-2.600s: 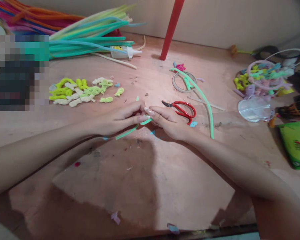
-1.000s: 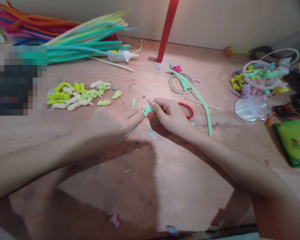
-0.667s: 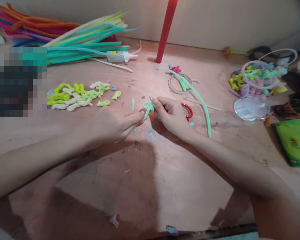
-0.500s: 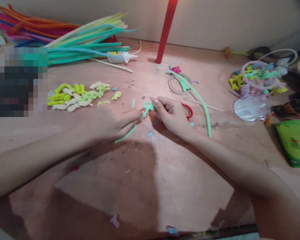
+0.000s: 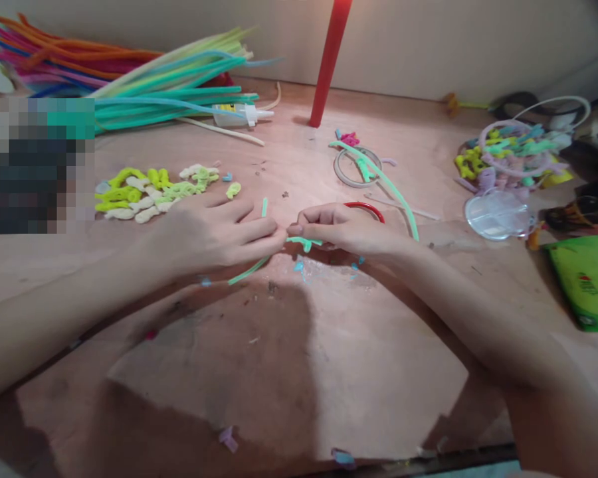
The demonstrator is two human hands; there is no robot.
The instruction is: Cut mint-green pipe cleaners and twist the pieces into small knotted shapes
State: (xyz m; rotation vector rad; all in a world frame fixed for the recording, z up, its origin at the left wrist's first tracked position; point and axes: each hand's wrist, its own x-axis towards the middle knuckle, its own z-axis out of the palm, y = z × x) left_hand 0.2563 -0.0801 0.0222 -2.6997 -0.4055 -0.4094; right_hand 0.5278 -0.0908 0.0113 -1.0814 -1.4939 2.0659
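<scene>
A small twisted piece of mint-green pipe cleaner (image 5: 306, 245) spans the gap between my two hands, just above the table. My left hand (image 5: 222, 232) is closed at the fingertips on the piece's left end. From the other side, my right hand (image 5: 346, 229) pinches it between thumb and fingers, which hide part of it. A cut length of green pipe cleaner (image 5: 249, 272) lies under my left fingers. Behind my right hand shows a red scissors handle (image 5: 371, 210). A longer green pipe cleaner (image 5: 396, 186) curves beyond it.
Bundled pipe cleaners (image 5: 179, 73) and a glue bottle (image 5: 234, 115) lie at the back left, near several yellow and white twisted pieces (image 5: 144, 192). A lit red candle (image 5: 329, 66) stands behind. At right are a pile of twisted pieces (image 5: 518, 153), a clear lid (image 5: 498, 216) and a green packet (image 5: 588, 282).
My right hand has lowered and turned, its fingers curling over the small green piece. The piece's raised loop now lies lower and more level. My left fingers have shifted slightly.
</scene>
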